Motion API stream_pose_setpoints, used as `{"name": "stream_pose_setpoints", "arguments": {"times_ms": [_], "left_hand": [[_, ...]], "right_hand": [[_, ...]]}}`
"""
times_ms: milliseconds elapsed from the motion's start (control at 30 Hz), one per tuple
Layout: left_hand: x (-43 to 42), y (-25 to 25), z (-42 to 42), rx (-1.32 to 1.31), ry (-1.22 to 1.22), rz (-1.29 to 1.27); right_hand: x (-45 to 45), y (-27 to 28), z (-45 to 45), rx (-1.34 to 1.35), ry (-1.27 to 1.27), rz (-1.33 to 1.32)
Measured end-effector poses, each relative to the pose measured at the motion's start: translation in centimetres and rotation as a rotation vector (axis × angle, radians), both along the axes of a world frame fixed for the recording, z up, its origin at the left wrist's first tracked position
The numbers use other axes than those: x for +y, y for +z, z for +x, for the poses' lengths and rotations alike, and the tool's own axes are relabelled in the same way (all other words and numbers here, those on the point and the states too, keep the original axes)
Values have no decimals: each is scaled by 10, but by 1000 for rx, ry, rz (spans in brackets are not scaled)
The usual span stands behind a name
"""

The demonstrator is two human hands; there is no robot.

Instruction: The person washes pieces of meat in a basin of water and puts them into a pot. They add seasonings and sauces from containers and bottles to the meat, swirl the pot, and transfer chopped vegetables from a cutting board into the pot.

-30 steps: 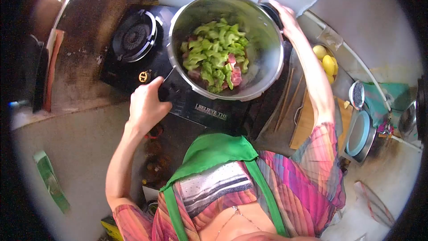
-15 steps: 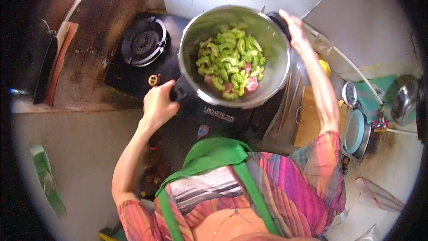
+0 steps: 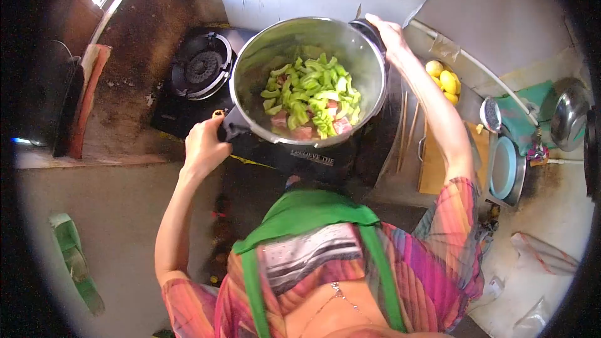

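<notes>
A deep metal pot [image 3: 369,84] with black side handles is over the right side of the black gas stove, tilted so its inside shows. Sliced green vegetable pieces [image 3: 313,91], curved like bitter melon, lie in it with pink chunks of meat [image 3: 302,133]. My left hand [image 3: 205,144] is closed around the left handle [image 3: 235,124]. At the far right rim, my right hand [image 3: 389,36] grips the other handle [image 3: 368,32], its fingers partly hidden. Whether the pot's base touches the stove cannot be seen.
A bare burner [image 3: 203,66] sits left of the pot on the stove [image 3: 169,109]. To the right are chopsticks [image 3: 410,131], a wooden cutting board [image 3: 438,163], yellow fruit [image 3: 448,81], a small white bowl [image 3: 491,114] and a light-blue basin [image 3: 503,168]. A wall stands behind.
The pot has shifted left toward the bare burner, both hands moving with it. Its contents have moved about, and more meat shows near the front. The view has shifted slightly.
</notes>
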State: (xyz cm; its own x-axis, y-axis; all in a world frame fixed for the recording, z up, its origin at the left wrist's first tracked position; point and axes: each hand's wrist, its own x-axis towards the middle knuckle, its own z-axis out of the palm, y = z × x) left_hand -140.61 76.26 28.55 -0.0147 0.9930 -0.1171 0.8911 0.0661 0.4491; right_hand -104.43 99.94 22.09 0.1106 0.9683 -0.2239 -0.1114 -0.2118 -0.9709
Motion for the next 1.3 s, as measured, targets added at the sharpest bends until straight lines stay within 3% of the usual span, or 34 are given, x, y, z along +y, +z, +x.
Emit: {"name": "stream_pose_setpoints", "arguments": {"times_ms": [133,233,433,533,600,667,733,833,867,1133,1300], "left_hand": [[20,-4,28,0,-30,-58],[23,-20,25,46,2,-43],[28,-32,32,45,15,-19],[39,-20,36,46,4,-22],[41,2,48,136,-20,62],[31,33,74,343,-68,23],[38,32,68,386,-85,27],[44,13,43,189,-63,20],[33,10,46,151,-17,11],[24,-36,46,31,41,-43],[20,-37,52,35,73,-39]], "right_hand": [[22,-1,20,189,5,-20],[27,-7,21,65,-33,-4],[51,-34,20,122,30,-15],[50,-19,16,46,-14,-17],[40,2,21,162,-95,-98],[67,-42,61,524,98,48],[45,-37,61,408,-21,13],[39,-29,29,94,-138,-30],[39,-36,25,229,-41,3],[48,-36,17,230,54,-25],[54,-37,16,183,94,-9]]}}
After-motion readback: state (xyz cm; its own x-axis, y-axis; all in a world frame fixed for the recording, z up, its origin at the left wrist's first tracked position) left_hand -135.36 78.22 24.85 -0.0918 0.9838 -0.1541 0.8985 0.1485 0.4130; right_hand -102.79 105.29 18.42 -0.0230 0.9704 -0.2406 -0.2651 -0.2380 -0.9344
